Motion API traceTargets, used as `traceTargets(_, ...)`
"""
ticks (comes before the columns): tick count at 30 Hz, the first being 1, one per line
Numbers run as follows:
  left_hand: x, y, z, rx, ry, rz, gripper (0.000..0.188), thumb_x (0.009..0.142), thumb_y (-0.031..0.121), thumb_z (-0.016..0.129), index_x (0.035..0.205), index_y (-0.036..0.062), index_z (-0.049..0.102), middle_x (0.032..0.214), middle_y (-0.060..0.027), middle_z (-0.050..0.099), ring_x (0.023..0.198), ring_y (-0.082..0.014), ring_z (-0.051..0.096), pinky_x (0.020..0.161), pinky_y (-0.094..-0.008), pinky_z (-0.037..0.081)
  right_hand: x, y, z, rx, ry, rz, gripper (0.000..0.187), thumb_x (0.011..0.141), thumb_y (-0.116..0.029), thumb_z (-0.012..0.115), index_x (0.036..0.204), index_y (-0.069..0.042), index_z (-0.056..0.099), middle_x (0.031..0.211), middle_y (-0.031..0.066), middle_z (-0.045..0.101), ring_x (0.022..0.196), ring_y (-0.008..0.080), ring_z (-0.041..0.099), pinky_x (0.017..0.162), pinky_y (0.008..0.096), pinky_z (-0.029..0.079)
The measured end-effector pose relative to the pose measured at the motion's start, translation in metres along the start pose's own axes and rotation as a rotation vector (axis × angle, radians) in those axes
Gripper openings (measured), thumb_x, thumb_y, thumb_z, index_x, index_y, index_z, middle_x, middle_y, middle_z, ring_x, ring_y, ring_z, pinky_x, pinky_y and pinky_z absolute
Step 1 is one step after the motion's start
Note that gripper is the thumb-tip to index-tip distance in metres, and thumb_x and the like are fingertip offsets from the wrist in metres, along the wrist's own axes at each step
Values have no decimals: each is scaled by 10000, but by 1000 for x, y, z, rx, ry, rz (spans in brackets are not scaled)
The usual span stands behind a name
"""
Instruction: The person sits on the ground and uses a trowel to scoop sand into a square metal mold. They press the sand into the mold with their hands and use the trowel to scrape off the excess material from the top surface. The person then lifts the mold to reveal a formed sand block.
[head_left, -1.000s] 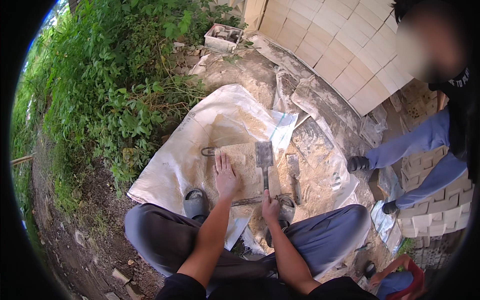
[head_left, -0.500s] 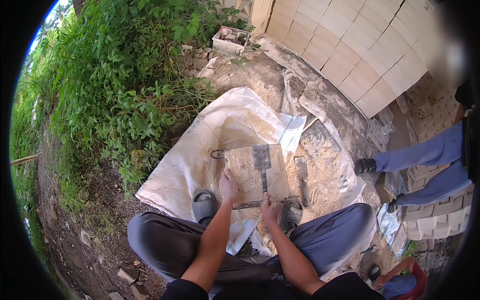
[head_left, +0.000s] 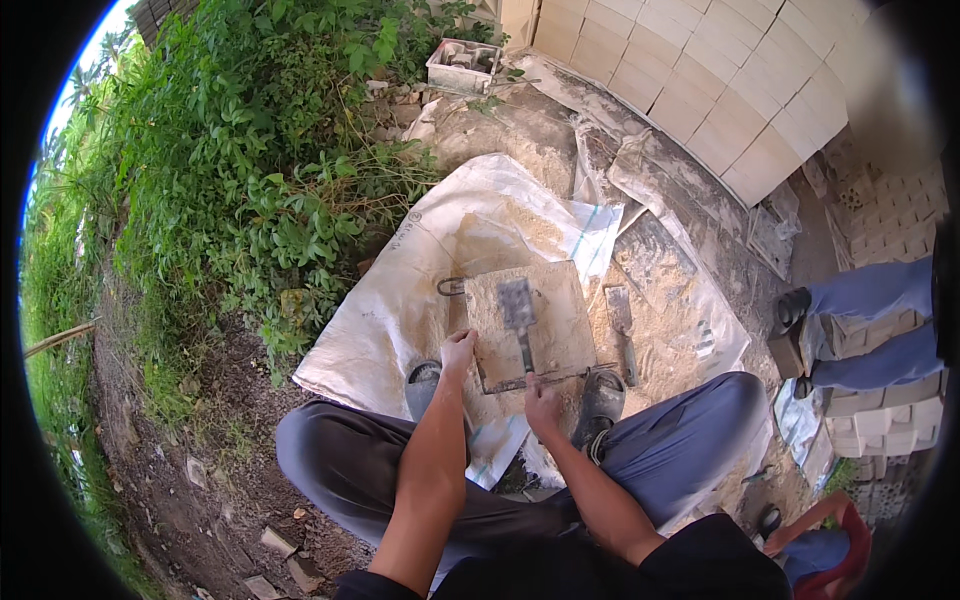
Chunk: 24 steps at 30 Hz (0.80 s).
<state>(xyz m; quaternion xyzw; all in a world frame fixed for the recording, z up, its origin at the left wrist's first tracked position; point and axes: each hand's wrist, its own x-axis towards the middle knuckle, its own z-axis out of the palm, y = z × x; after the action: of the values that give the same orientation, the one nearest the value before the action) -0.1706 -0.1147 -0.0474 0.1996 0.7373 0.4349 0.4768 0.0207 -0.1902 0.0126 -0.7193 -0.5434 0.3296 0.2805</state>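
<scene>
A square, sandy-tan slab (head_left: 560, 330) lies in front of me between my feet, its face dusted with grit. My left hand (head_left: 459, 352) is closed at the slab's left edge, steadying or gripping it. In my right hand (head_left: 543, 405) is the handle of a flat-bladed scraper (head_left: 516, 303), fingers wrapped round it. Its grey rectangular blade rests over the slab's upper middle, pointing away from me. A dark metal rod with a looped end (head_left: 451, 287) shows beside the slab's left corner. A second scraper (head_left: 620, 312) lies to the right of the slab.
Beneath everything spreads a dusty white woven sack (head_left: 360, 325). My sandalled feet (head_left: 601, 400) flank the slab. Green plants (head_left: 270, 190) grow at left; a white box (head_left: 463, 66) stands far off. Stacked pale blocks (head_left: 690, 90) line the far right. Other people's legs (head_left: 870, 290) are at right.
The scraper blade has shifted left across the slab, with my right hand on its handle. My view has turned slightly. A person at right has moved their foot farther right.
</scene>
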Motion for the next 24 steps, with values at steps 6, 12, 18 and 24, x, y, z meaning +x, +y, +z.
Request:
traceTargets(6,-30,38,-14,421,-201,-39,234,792,126,663,996,11,669,888,-62,665,720,-113,625,579,-256,485,-6,6,-6,-22,-25,78,627,907,-483,476,525,12,531,464,105,500,475,215,542,500,397,389)
traceTargets(12,-44,8,-36,-112,-313,-100,208,839,67,599,1038,49,657,847,-39,664,722,-137,641,611,-254,492,-20,-38,-17,266,-94,55,638,917,-502,419,642,44,603,577,251,543,618,414,585,592,473,411)
traceTargets(18,-47,10,-32,-196,-356,-219,290,910,67,505,1194,14,529,1032,-95,614,859,-188,625,740,-298,525,-35,-5,-2,-61,-179,130,619,927,-484,405,664,36,615,617,255,563,663,413,593,626,470,422)
traceTargets(24,-40,9,-31,-385,-296,-216,267,923,91,417,1152,-1,519,997,-129,601,790,-234,628,696,-349,542,-45,-33,4,105,-79,61,602,930,-473,405,696,39,619,617,274,550,655,413,591,630,470,424)
